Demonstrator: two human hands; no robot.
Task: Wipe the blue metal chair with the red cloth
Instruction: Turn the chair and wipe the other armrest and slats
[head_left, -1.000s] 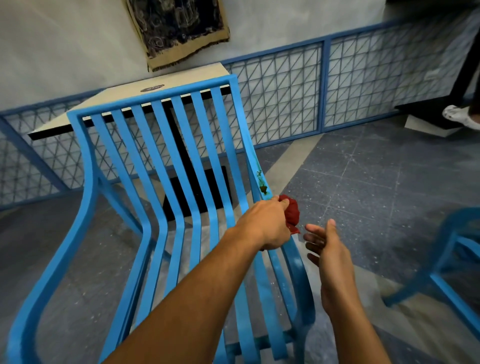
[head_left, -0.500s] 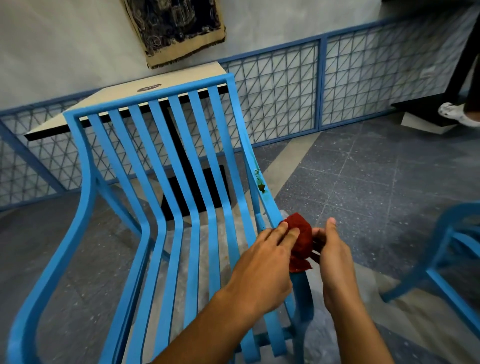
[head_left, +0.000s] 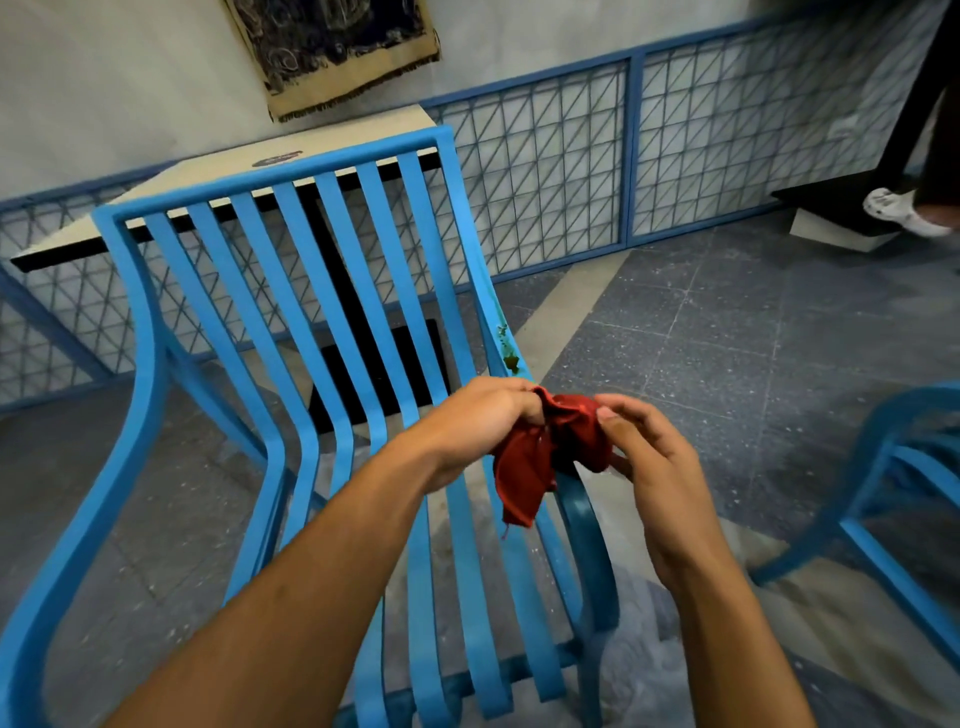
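Cloth (head_left: 540, 457), red and bunched, hangs between two hands just above the right side rail of the blue metal chair (head_left: 291, 291), near where the backrest bends into the seat; its loose lower corner droops over that rail and the outermost slat. The left hand (head_left: 478, 415) has its fingers (head_left: 524, 400) curled tight round the cloth's left edge, and the right hand (head_left: 654, 467) pinches the other side between thumb and fingers (head_left: 618, 410), so both grip it. Dark greenish spots (head_left: 510, 358) mark the same rail just above the hands. Behind the backrest stands a pale tabletop (head_left: 208, 171) against a blue-framed mesh fence (head_left: 545, 171), with a fringed wall hanging (head_left: 332, 52) above it. A second blue chair (head_left: 893, 493) shows partly at the right edge on the grey speckled floor (head_left: 727, 364), well apart, and a white shoe (head_left: 901, 210) shows far off at the upper right
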